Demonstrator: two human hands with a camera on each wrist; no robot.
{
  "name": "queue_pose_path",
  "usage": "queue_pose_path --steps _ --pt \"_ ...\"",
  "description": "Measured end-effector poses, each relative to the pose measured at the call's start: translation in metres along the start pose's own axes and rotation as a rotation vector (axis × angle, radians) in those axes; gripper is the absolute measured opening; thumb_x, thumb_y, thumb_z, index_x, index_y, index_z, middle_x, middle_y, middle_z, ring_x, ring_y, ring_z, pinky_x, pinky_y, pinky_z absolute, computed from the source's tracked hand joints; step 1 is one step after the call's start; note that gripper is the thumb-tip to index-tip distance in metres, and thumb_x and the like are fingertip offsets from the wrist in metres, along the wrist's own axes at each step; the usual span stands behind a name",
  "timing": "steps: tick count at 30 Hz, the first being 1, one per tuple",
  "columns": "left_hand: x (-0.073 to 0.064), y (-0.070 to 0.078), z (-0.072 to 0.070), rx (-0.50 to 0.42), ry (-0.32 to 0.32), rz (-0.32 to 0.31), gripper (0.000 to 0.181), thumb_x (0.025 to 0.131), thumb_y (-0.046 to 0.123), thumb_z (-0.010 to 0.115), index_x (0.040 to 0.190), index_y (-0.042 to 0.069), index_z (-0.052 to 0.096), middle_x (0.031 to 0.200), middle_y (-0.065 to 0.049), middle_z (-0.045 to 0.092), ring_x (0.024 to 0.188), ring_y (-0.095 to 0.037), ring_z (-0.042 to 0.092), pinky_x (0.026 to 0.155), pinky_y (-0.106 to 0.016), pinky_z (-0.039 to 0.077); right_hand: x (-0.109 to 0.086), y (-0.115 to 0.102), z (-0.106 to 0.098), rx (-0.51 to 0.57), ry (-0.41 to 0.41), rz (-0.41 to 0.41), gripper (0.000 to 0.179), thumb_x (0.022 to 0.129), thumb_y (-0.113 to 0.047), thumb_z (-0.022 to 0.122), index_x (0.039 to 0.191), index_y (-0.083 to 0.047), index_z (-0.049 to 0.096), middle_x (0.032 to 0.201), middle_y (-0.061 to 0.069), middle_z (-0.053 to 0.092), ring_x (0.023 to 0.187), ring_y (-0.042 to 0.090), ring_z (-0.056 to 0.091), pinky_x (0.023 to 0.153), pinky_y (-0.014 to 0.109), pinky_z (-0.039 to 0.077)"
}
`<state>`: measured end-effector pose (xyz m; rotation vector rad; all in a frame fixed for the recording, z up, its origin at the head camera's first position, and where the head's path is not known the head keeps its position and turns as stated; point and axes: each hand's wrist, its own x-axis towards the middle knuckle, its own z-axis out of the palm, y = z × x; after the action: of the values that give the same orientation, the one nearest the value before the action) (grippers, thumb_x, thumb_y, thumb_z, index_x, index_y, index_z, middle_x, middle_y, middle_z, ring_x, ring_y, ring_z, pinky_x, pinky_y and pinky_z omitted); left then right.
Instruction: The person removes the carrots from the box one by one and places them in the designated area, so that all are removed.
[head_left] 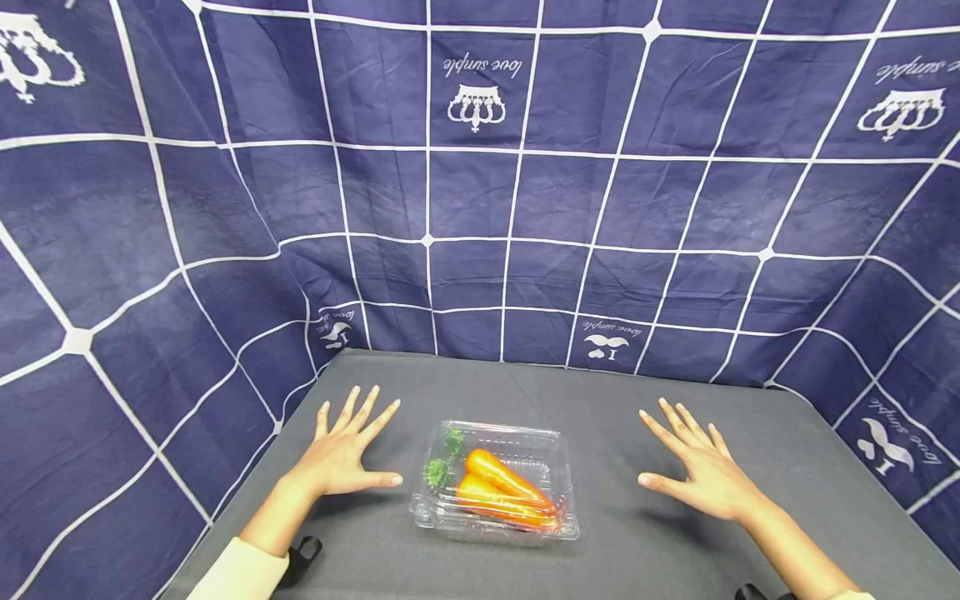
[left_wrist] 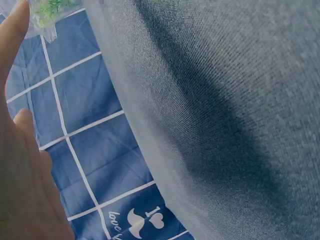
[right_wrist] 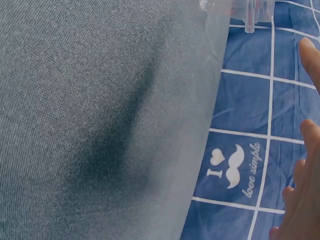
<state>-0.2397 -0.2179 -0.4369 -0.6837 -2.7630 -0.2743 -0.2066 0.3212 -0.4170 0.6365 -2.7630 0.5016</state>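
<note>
A clear plastic clamshell box [head_left: 536, 439] sits near the front middle of the grey table in the head view. Inside lie orange-red carrots [head_left: 502, 487] with green leafy tops [head_left: 437, 472] at the left; their lower part shows through the lid. My left hand [head_left: 337, 458] is spread left of the box, its thumb tip near the box's side. To the right, farther from the box, my right hand [head_left: 701, 471] is spread too, thumb toward it. Neither hand holds anything. Parts of the hand show at the outer edge of each wrist view.
A grey cloth-covered table [head_left: 600, 408] carries the box. Blue cloth [head_left: 570, 200] with white grid lines and printed crowns hangs behind it and along both sides. A black strap [head_left: 300, 560] shows at the left wrist.
</note>
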Motion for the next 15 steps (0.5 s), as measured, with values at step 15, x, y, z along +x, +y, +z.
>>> queue_pose_path --steps 15 --pt "-0.002 0.013 0.009 -0.057 -0.074 0.033 0.122 0.056 0.086 0.065 0.154 0.022 0.031 0.161 -0.013 0.018 0.146 -0.039 0.008 0.105 -0.071 0.0 0.003 -0.01 0.012 0.063 0.003 -0.025 0.08 0.083 -0.048 0.073 0.152 -0.027 0.036 0.159 0.011 0.025 0.146 0.033 0.014 0.107 0.069 0.004"
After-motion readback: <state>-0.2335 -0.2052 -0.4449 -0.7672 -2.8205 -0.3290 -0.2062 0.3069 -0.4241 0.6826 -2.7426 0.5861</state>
